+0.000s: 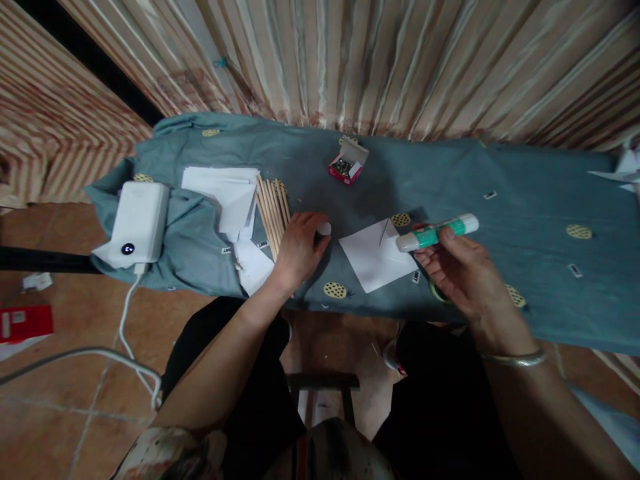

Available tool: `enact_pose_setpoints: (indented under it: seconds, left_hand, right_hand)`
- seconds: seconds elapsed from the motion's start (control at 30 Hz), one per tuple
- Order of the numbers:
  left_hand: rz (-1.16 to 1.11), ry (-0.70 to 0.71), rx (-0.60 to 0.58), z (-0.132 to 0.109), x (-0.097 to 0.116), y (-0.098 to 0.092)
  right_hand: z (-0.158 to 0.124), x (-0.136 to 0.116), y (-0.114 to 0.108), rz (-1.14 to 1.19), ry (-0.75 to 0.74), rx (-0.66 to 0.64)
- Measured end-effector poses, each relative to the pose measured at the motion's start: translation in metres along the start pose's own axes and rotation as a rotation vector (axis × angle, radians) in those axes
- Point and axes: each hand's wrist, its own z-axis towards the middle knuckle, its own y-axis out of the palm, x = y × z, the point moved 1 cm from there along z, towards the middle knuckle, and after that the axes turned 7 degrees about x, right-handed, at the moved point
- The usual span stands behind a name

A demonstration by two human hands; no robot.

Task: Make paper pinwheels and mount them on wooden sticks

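Observation:
My right hand holds a green and white glue stick, its left end over the right edge of a white paper square. The paper lies flat, with fold lines and a slit or thin dark line near its top corner. My left hand is closed round a small round white piece, which looks like a cap, just left of the paper. Beside that hand lies a bundle of thin wooden sticks, partly covered by it.
An open red box of small metal pieces stands behind the paper. White sheets lie left of the sticks. A white power bank with a cable sits at the left end. A tape roll is partly under my right hand.

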Motion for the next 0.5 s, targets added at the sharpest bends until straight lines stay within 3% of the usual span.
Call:
enact_pose_setpoints:
  seconds: [0.13, 0.3, 0.5]
  left_hand:
    - [-0.371, -0.206, 0.032, -0.003, 0.008, 0.004]
    - [-0.918, -0.451, -0.035, -0.008, 0.024, 0.015]
    - [-1.08, -0.511, -0.099, -0.011, 0.036, 0.017]
  right_hand:
    - [-0.005, -0.001, 0.007, 0.068, 0.076, 0.027]
    - [-0.01, -0.001, 0.018, 0.097, 0.103, 0.007]
    - [-0.011, -0.001, 0.025, 0.054, 0.109, 0.007]
